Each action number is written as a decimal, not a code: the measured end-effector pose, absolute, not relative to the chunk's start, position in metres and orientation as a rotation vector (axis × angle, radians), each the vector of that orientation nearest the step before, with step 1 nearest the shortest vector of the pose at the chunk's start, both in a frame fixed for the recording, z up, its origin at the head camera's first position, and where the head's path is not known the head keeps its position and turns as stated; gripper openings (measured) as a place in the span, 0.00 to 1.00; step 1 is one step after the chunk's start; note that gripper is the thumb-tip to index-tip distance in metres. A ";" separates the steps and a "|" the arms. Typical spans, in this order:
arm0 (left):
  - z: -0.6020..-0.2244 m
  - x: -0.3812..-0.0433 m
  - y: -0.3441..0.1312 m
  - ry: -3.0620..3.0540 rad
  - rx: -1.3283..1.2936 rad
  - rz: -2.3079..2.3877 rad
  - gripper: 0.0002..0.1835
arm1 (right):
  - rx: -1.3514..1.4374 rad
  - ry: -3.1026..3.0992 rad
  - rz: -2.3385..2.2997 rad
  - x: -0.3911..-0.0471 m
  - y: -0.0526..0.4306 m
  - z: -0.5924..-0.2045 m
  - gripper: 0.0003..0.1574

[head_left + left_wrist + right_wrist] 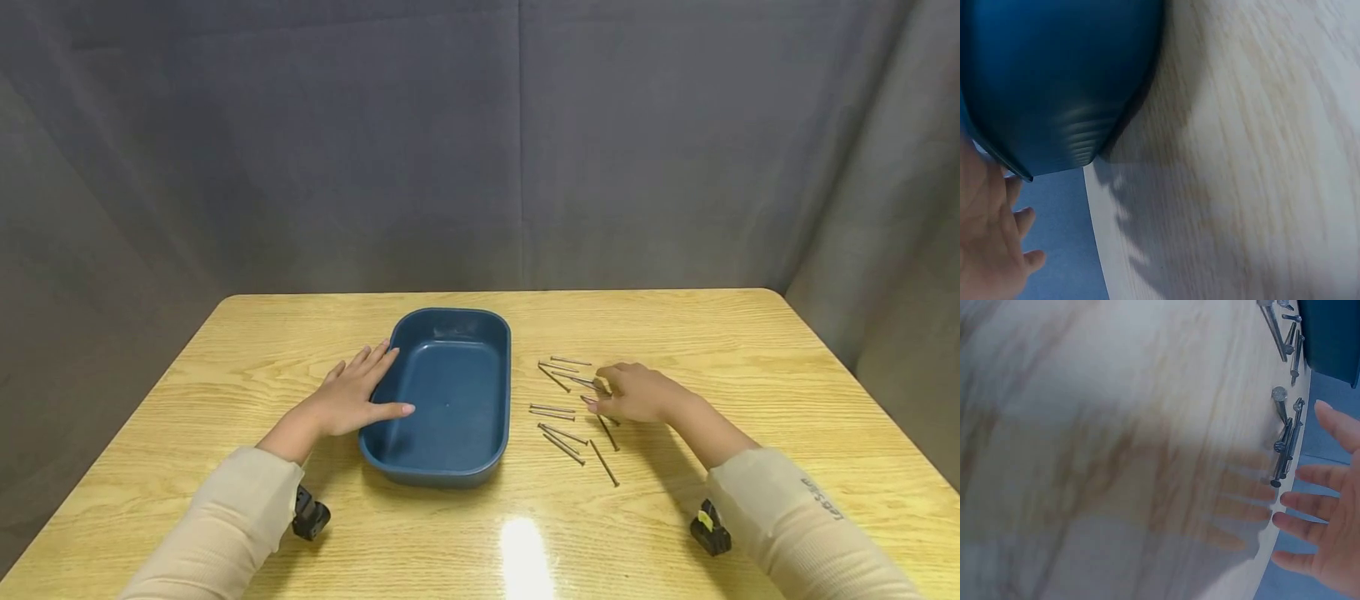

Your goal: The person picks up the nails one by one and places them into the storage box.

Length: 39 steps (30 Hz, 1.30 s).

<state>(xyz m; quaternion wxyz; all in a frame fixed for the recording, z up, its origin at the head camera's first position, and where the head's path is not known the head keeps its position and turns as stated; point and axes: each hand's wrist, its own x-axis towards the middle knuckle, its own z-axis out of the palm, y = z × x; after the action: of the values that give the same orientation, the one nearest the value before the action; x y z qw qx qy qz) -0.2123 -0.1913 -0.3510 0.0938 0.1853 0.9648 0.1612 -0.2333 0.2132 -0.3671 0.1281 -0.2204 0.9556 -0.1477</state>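
A dark blue rectangular plastic tub [450, 408] stands in the middle of the table. My left hand [345, 398] lies with spread fingers over its left rim, the thumb reaching across the inside. The left wrist view shows the tub's outer side [1054, 81] and that hand [988, 231] at its rim. Right of the tub, several long metal nails [604, 462] lie scattered on the wood. My right hand [637, 393] hovers at their right side, thumb and fingers apart over the nearest ones. In the right wrist view, its fingers [1310, 503] are extended and hold nothing.
The light wooden table [675, 517] has rounded back corners. A grey curtain [480, 167] hangs behind it and along both sides. Small black cameras sit under the left wrist [309, 515] and the right wrist [710, 529].
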 end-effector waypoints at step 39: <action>-0.361 -0.212 -0.194 2.848 0.599 0.591 0.47 | -0.671 2.972 -0.381 -0.238 0.206 -0.377 0.23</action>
<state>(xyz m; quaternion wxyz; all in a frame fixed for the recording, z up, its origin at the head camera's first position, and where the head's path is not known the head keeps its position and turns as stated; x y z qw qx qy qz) -0.2123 -0.1936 -0.3614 0.0857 0.2008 0.9556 0.1981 -0.2378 0.2064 -0.3771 0.0356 -0.2183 0.9673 -0.1241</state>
